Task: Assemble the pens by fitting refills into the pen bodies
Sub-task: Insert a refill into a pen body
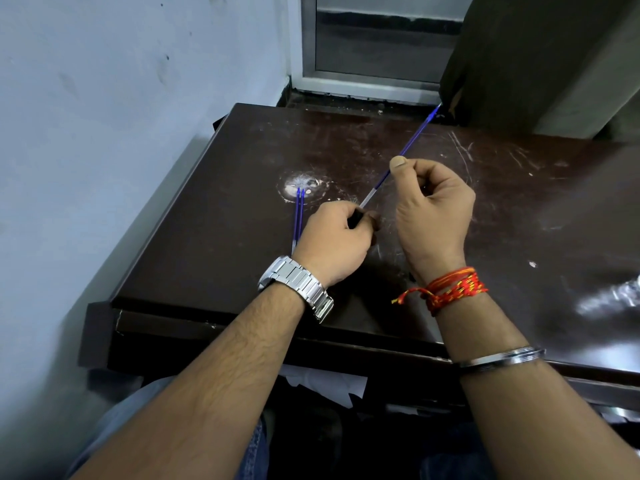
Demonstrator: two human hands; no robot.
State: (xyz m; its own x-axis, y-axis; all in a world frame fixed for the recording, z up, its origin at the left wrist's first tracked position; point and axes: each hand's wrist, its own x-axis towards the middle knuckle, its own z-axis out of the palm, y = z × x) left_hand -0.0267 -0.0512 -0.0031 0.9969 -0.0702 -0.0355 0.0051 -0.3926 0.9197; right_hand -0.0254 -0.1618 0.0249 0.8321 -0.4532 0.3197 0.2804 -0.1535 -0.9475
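My right hand (433,209) pinches a long blue refill (415,136) between thumb and fingers; its tip points up toward the far right corner of the table. The refill's clear lower end runs down into a dark pen body (356,219) that my left hand (334,237) grips just above the table; most of that body is hidden in the fist. Two more blue refills (298,213) lie side by side on the dark brown table (207,254), just left of my left hand.
A pale wall runs along the table's left side. A window frame (363,81) and a dark curtain (519,57) stand behind the far edge. White papers (322,379) show under the table's front edge, above my lap.
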